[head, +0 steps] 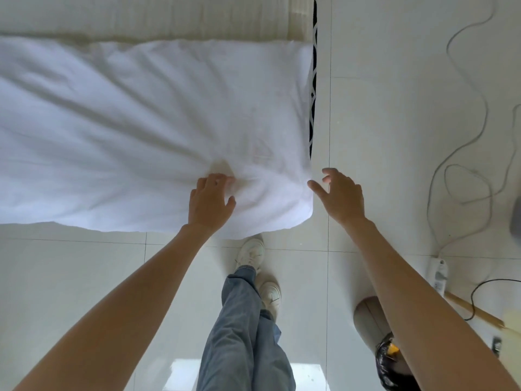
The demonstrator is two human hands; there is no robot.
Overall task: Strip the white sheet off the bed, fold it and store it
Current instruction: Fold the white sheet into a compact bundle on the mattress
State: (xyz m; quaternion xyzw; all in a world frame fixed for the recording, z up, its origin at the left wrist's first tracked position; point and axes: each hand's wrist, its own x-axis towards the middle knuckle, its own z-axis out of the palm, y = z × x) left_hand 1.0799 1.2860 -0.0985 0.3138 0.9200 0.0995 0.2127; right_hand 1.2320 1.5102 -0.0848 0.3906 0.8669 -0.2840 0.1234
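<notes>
The white sheet (135, 131) lies wrinkled over the near part of the bed, its creases running toward a bunched spot near the front right corner. My left hand (210, 203) rests on that bunched spot, its fingers curled into the cloth and pinching it. My right hand (339, 194) hovers at the bed's right corner with fingers spread, its forefinger tip close to the sheet's edge and holding nothing. Beyond the sheet the bare cream mattress (169, 15) shows.
White tiled floor (394, 108) surrounds the bed. Grey cables (476, 88) loop across the floor at the right, ending at a power strip (438, 273). A grey bin with a black bag (377, 334) stands by my right arm. My feet in white shoes (252, 253) stand at the bed's edge.
</notes>
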